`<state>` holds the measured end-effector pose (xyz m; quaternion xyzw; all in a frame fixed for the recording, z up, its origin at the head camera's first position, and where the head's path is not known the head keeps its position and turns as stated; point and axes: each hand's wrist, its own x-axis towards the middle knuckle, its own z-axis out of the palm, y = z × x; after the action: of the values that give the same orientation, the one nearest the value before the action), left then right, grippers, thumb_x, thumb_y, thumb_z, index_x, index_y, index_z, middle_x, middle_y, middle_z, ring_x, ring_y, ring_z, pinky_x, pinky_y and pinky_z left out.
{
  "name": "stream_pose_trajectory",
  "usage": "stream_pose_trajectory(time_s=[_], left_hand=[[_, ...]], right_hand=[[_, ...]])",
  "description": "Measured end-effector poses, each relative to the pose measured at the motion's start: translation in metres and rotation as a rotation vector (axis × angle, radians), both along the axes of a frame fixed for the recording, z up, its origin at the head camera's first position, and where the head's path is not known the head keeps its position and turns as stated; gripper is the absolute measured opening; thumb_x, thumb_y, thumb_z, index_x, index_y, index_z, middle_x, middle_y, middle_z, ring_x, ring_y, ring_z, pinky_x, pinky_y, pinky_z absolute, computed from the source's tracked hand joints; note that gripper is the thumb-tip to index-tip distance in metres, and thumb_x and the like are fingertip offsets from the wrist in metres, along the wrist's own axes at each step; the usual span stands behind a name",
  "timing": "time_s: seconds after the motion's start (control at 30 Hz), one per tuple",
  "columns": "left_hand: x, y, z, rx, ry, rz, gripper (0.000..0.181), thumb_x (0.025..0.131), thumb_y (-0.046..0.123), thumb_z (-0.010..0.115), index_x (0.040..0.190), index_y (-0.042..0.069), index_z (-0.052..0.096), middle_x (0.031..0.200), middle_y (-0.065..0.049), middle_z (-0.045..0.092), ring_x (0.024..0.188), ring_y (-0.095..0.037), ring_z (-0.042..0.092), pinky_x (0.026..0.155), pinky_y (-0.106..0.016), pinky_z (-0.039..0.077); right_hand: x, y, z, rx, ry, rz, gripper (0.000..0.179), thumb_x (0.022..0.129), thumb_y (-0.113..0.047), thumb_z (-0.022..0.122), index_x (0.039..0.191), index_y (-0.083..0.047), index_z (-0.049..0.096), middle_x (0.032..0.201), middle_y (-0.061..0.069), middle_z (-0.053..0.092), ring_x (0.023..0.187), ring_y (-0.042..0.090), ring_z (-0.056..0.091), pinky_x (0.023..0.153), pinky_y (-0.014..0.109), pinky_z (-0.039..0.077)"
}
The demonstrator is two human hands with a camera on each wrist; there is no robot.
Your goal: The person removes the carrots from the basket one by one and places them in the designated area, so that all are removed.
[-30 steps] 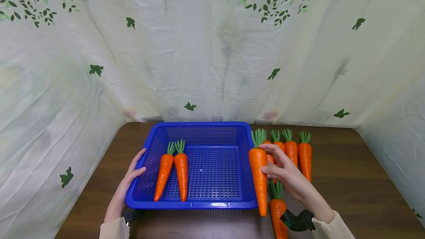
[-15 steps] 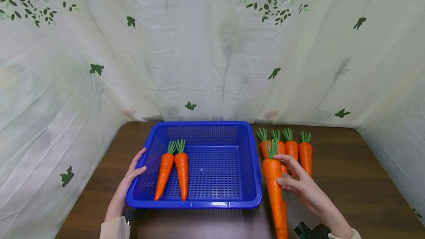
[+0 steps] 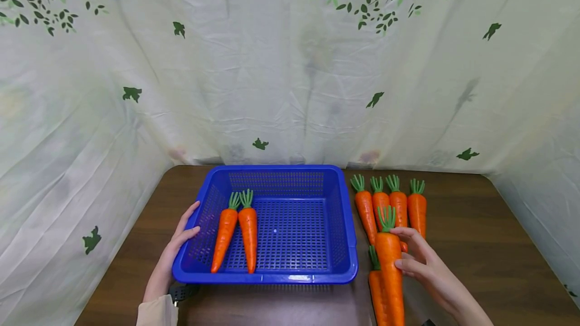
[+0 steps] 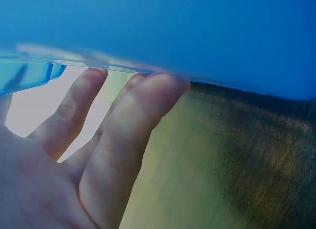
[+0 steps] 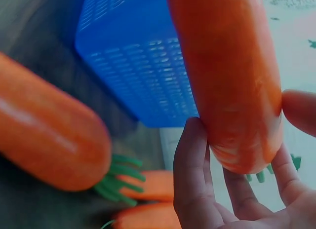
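A blue plastic basket (image 3: 272,279) stands on the table with two carrots (image 3: 224,238) lying side by side in its left half. My left hand (image 3: 172,250) touches the basket's left side with extended fingers; the left wrist view shows the fingertips (image 4: 170,86) against the blue wall. Between thumb and fingers, my right hand (image 3: 430,268) pinches a carrot (image 3: 389,265) near its leafy top, to the right of the basket. In the right wrist view this carrot (image 5: 227,66) hangs tip up in the picture. It partly covers another carrot (image 3: 377,291) lying on the table.
Several more carrots (image 3: 417,210) lie in a row behind the right hand, green tops toward the back. The brown wooden table (image 3: 489,245) extends to the right. A white curtain (image 3: 290,74) with leaf prints hangs behind and at both sides.
My right hand has carried the carrot from the basket's right rim rightward and toward me, overlapping the front carrot. The left hand and basket have stayed put.
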<state>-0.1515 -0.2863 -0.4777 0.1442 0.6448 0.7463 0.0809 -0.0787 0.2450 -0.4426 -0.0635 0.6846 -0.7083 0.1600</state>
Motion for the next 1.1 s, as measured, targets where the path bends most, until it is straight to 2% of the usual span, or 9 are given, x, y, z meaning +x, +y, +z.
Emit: stream_pose_trajectory(time_s=[0.2,0.43,0.53,0.7,0.9,1.0,1.1], left_hand=[[-0.002,0.000,-0.002,0.024,0.068,-0.012,0.059,0.099,0.000,0.028,0.151,0.026,0.025,0.133,0.014,0.043,0.118,-0.002,0.047,0.093,-0.018,0.040],[-0.003,0.000,-0.003,0.008,0.083,0.004,0.060,0.098,-0.001,0.029,0.150,0.029,0.029,0.132,0.016,0.044,0.116,0.000,0.046,0.091,-0.017,0.039],[-0.003,0.000,-0.003,0.013,0.090,0.003,0.060,0.098,-0.002,0.028,0.149,0.029,0.030,0.132,0.016,0.045,0.116,0.000,0.047,0.091,-0.017,0.039],[-0.004,0.000,-0.003,0.023,0.097,-0.002,0.060,0.098,-0.003,0.028,0.149,0.029,0.031,0.132,0.016,0.046,0.116,0.000,0.047,0.091,-0.017,0.039],[-0.002,0.000,-0.001,0.006,0.038,-0.007,0.058,0.100,0.002,0.028,0.152,0.028,0.023,0.135,0.013,0.038,0.118,0.000,0.045,0.093,-0.018,0.039],[-0.001,-0.001,0.000,0.011,0.006,-0.020,0.057,0.101,0.005,0.028,0.153,0.027,0.018,0.136,0.010,0.034,0.119,0.000,0.045,0.093,-0.019,0.040],[0.000,0.000,-0.001,0.012,0.010,-0.013,0.057,0.101,0.004,0.028,0.153,0.028,0.020,0.136,0.011,0.036,0.118,0.000,0.045,0.093,-0.019,0.040]], right_hand=[[0.009,0.008,-0.011,0.022,-0.014,-0.032,0.043,0.096,-0.004,0.049,0.135,-0.016,0.037,0.134,-0.006,0.036,0.103,0.016,0.051,0.081,0.038,0.048],[0.016,0.018,-0.025,-0.021,-0.002,0.005,0.042,0.097,-0.002,0.046,0.133,-0.023,0.038,0.131,-0.014,0.038,0.095,0.018,0.059,0.077,0.036,0.049],[0.019,0.024,-0.031,-0.013,-0.044,0.019,0.042,0.098,-0.003,0.046,0.129,-0.030,0.040,0.128,-0.015,0.039,0.101,0.020,0.058,0.079,0.038,0.050],[0.021,0.032,-0.042,0.040,-0.130,0.023,0.040,0.097,-0.008,0.049,0.123,-0.038,0.043,0.127,-0.007,0.036,0.104,0.025,0.055,0.082,0.040,0.048],[0.028,0.037,-0.053,0.035,-0.108,0.063,0.044,0.096,-0.004,0.050,0.118,-0.042,0.046,0.118,-0.018,0.040,0.098,0.020,0.060,0.080,0.035,0.050],[0.030,0.037,-0.057,0.055,-0.108,0.049,0.044,0.095,-0.004,0.053,0.116,-0.042,0.047,0.117,-0.015,0.039,0.094,0.020,0.061,0.078,0.034,0.051],[0.033,0.037,-0.059,0.081,-0.125,0.027,0.043,0.094,-0.005,0.056,0.115,-0.041,0.047,0.118,-0.011,0.038,0.095,0.021,0.061,0.077,0.035,0.051]])
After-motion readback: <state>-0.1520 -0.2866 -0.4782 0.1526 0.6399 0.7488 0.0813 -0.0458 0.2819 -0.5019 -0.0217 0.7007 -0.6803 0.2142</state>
